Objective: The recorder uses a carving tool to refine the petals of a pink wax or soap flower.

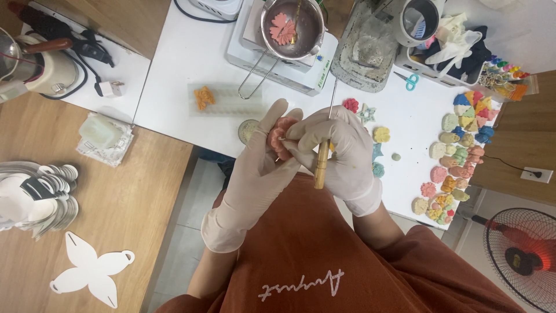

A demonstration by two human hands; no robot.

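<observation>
Both my hands wear pale rubber gloves and meet just in front of my chest, over the near edge of the white table point(185, 64). My left hand point(260, 168) grips a small pink flower-shaped piece point(278, 139). My right hand point(341, 150) holds a thin tool with a wooden handle point(320, 168) and a metal tip, and its fingers touch the pink piece. Much of the piece is hidden by my fingers.
A metal pan point(292, 26) with a pink flower shape sits on a white scale at the back. Several coloured moulded shapes point(457, 156) lie at the right. An orange piece point(204, 97), blue scissors point(410, 81), a wooden bench point(116, 197) with white paper cut-outs and a floor fan point(524, 255) surround me.
</observation>
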